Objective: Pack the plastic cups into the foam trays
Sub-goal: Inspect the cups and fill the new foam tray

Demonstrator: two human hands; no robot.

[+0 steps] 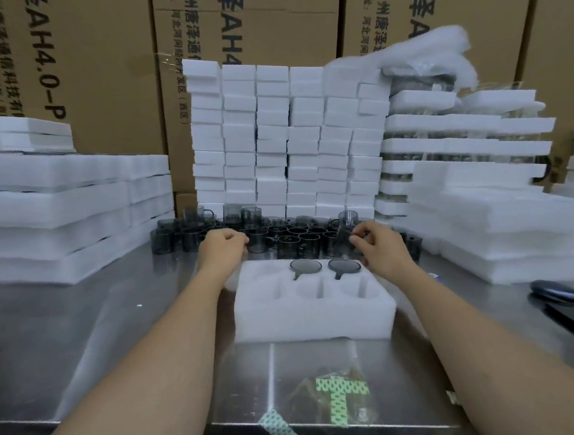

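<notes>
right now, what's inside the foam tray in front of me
One dark cup sits in the foam tray's back-middle pocket, another cup back-right; the other four look empty. The cups' bodies are sunk in foam, unseen.

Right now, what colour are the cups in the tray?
Smoky see-through grey cups, in the head view.

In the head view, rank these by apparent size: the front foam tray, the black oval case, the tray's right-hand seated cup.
1. foam tray
2. black oval case
3. seated cup; only its top shows, so this rank is unsure.
</notes>
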